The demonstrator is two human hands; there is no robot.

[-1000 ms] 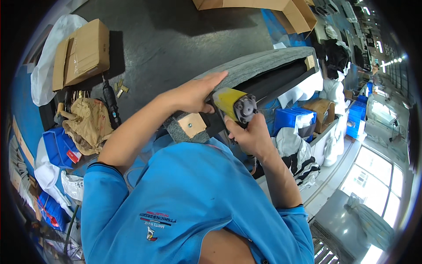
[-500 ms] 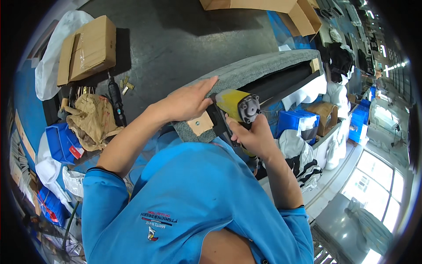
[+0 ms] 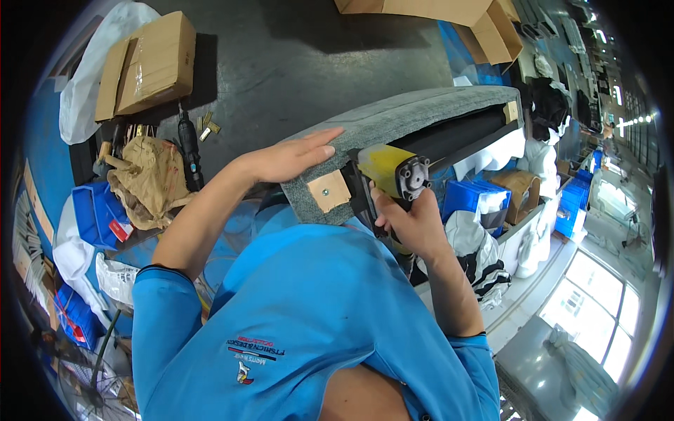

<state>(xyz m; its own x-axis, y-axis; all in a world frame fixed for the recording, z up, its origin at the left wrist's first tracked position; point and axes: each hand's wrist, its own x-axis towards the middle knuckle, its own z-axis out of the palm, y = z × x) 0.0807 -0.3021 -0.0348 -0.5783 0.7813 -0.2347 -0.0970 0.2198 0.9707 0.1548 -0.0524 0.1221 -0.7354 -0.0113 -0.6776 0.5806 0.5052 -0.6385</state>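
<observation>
A long, curved piece covered in grey fabric [image 3: 414,107] stretches in front of me, with a dark opening along its inner side. At its near end is a bare wooden plate [image 3: 328,191] with a small metal insert. My left hand [image 3: 291,158] lies on the fabric just beyond this plate, fingers extended and holding nothing. A yellow-bodied staple gun [image 3: 381,165] is gripped in my right hand [image 3: 413,223]. Its nose is by the inner edge of the fabric piece, beside the wooden plate; whether it touches there I cannot tell. The gun's lower handle is partly hidden.
To the left are a closed cardboard box [image 3: 154,63], a black power screwdriver [image 3: 188,144], crumpled brown paper [image 3: 149,182] and a blue bin [image 3: 95,214]. Small staple strips [image 3: 208,126] lie near the screwdriver. Blue bins [image 3: 477,203] and white bags stand on the right.
My left hand has flattened and drawn away from the gun's nose, showing more of the wooden plate. The staple gun has shifted slightly right. The whole view has moved a little.
</observation>
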